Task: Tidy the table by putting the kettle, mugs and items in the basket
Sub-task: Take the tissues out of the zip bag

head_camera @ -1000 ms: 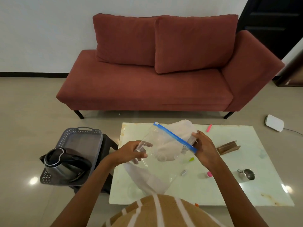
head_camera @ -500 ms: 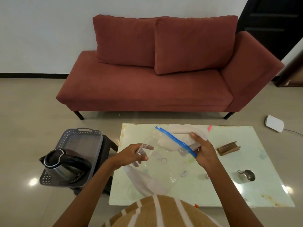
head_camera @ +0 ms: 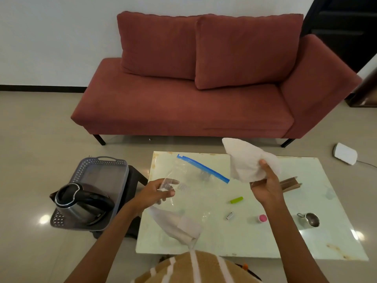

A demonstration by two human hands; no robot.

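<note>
Beside table (head_camera: 306, 231), basket (head_camera: 102, 160) already holds kettle (head_camera: 81, 207), while zip bag (head_camera: 195, 180), pinched at a corner by L hand (head_camera: 155, 194), has just given up white cloth (head_camera: 248, 160), now clutched in R hand (head_camera: 267, 186) & raised clear of it, so probably mug (head_camera: 310, 219) & green tube (head_camera: 236, 200) wait on table.

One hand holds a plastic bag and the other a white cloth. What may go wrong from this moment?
The basket seems to overhang its small dark stool, with the kettle at its near end; more weight there might tip it. The left hand pinches the plastic bag at one edge only, so it may slip or sweep the small green item off the table. The right hand, busy with the white cloth, cannot help.
</note>
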